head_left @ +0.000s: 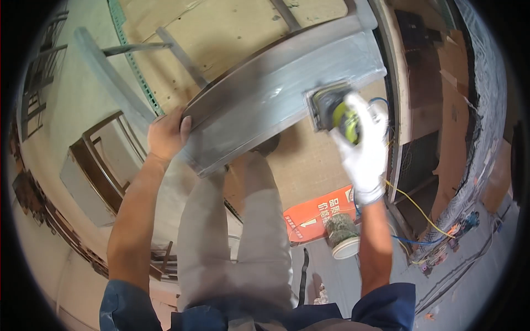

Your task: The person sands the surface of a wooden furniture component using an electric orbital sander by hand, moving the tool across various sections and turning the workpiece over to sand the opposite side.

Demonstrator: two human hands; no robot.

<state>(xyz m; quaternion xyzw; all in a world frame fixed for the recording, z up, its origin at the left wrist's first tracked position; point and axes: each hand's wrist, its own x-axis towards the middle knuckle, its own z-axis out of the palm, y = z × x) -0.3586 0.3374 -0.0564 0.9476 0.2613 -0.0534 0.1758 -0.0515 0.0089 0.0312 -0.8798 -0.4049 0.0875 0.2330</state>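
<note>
A grey-painted chair point(248, 102) lies tilted in front of me, its broad curved panel turned up. Wrapped over the panel's left end is my bare left hand point(167, 135), thumb on top and some fingers hidden beneath. My right hand point(364, 149), in a white glove, is closed around a green and black power sander point(327, 107). The sander's flat square pad sits at the panel's near edge, towards the right end. Slight blur hides whether the pad touches the wood. Grey chair legs point(107, 71) reach away to the upper left.
A tan worktop point(215, 33) lies under the chair, with a green perforated strip point(132, 55) along its left. Below right are an orange printed sheet point(303, 218), a dusty bucket point(343, 237) and yellow and blue hoses point(414, 204). A wooden frame point(102, 165) stands left.
</note>
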